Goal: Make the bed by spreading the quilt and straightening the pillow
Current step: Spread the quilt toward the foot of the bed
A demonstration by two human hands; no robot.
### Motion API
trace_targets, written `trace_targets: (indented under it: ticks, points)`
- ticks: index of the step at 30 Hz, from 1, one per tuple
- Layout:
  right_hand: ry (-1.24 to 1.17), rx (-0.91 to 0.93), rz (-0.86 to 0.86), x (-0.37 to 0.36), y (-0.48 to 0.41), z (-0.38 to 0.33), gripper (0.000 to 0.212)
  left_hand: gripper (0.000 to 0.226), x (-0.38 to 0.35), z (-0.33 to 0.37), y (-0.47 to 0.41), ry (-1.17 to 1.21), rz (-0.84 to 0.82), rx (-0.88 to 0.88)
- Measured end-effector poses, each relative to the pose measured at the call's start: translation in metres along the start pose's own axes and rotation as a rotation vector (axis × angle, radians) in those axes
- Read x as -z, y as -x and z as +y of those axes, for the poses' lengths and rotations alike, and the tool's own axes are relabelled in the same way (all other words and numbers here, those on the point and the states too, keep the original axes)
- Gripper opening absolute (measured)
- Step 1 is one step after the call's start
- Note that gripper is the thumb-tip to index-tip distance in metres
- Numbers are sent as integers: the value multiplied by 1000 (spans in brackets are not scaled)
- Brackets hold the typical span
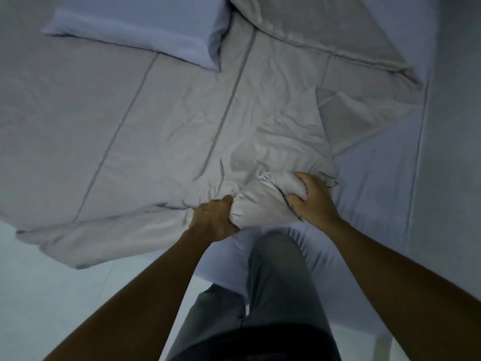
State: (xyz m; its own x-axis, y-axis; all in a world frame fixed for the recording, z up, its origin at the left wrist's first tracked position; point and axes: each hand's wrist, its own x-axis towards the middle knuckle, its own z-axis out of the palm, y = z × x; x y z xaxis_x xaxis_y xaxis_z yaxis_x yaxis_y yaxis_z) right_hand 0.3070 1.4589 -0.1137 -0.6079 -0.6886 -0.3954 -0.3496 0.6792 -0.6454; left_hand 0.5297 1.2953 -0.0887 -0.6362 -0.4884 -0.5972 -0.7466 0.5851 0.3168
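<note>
Head view: the left hand [212, 220] and right hand [313, 198], close together at lower centre, both grip one bunched fold of the quilt [161, 121], which spreads above them. The pillow [145, 27] lies at upper left, well apart from them.

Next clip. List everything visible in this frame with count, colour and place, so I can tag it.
quilt: one, off-white with grey seam lines, crumpled across the bed, far right corner folded back, near edge bunched
pillow: one, pale bluish white, far left
sheet: one, pale blue, bare along the bed's right side
floor: pale, lower left
trousers: one pair, grey, bottom centre, at the bed's near edge
left hand: one, grips the bunched quilt edge
right hand: one, grips the same bunch from the right
</note>
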Motion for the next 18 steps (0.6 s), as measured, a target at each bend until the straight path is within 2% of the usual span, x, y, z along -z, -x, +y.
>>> trace_targets:
  ticks: [7, 10, 12, 14, 18]
  points:
    - [27, -134, -54, 21, 100, 67, 56, 87, -66, 43, 45, 53, -197, 26]
    - [3, -194, -120, 21, 140, 97, 59, 78, -98, 55, 71, 121, -169, -34]
    - [-14, -235, -183, 20, 165, 120, 60, 84, -114, 64, 91, 126, -181, -65]
    - [-25, -260, -252, 20, 192, 139, 61, 89, -133, 77, 111, 79, -215, -55]
    - [7, -284, -303, 20, 252, 179, 62, 79, -181, 105, 146, -18, -287, -45]
